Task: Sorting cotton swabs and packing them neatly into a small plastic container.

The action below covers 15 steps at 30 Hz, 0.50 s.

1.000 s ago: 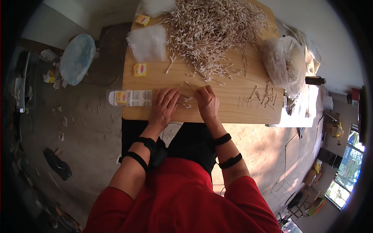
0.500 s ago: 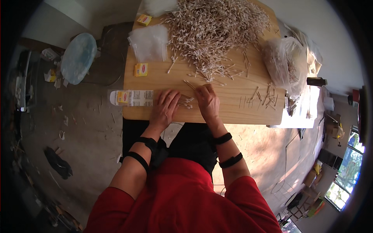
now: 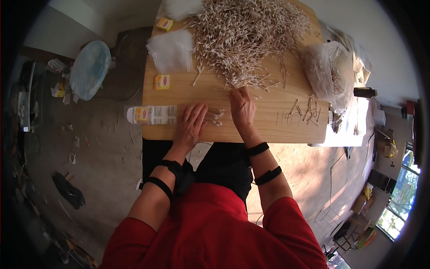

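Observation:
My left hand (image 3: 192, 121) lies closed over a bundle of cotton swabs (image 3: 214, 116), whose white tips stick out to the right of the fingers. Left of that hand a flat clear packet (image 3: 162, 114) with a printed back and a yellow label lies on the wooden table (image 3: 268, 130). At the near edge of a big heap of loose cotton swabs (image 3: 255, 36), my right hand (image 3: 243, 107) pinches at swabs with its fingertips together. The fingers partly hide what they grip.
Clear plastic bags (image 3: 171, 51) and small yellow cards (image 3: 162, 82) lie on the table's left side. A few loose swabs (image 3: 311, 110) are at the right, by pencil marks. A plastic bag of swabs (image 3: 329, 74) stands at the right edge. A pale blue stool (image 3: 90, 70) is on the left.
My right hand has moved a little away from me, up to the edge of the heap. My left hand stays on its bundle of swabs.

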{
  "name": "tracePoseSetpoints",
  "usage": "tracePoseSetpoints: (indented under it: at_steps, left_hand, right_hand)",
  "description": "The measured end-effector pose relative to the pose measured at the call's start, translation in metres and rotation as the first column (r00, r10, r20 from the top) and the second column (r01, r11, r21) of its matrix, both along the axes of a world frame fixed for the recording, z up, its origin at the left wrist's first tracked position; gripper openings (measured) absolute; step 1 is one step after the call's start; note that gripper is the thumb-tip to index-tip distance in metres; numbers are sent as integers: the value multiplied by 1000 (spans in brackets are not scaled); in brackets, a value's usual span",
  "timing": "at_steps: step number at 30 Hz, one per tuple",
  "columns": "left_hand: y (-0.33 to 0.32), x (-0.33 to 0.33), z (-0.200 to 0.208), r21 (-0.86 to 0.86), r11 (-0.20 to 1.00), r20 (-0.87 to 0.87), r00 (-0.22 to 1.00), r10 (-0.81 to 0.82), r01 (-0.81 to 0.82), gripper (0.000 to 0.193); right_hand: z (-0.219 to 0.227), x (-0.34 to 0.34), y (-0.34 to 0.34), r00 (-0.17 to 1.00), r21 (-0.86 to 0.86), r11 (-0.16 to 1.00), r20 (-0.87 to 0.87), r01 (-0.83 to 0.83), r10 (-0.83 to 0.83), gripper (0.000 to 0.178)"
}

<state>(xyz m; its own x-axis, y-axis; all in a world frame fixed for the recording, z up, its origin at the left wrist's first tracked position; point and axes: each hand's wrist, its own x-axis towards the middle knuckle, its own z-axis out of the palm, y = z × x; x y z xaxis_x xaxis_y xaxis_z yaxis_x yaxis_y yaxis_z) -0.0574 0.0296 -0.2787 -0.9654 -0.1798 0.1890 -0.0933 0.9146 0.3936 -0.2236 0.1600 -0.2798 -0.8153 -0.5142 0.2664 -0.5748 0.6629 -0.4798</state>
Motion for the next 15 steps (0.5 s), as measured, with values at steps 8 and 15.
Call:
tracePoseSetpoints:
  at_steps: [8, 15]
  left_hand:
    - [-1, 2, -4, 66, 997, -30, 999, 27, -25, 70]
    - [-14, -11, 0, 293, 953, -135, 990, -37, 76, 97]
  right_hand:
    - [13, 33, -12, 953, -122, 986, 268, -112, 142, 6]
    - [10, 45, 14, 962, -196, 973, 265, 120, -65, 13]
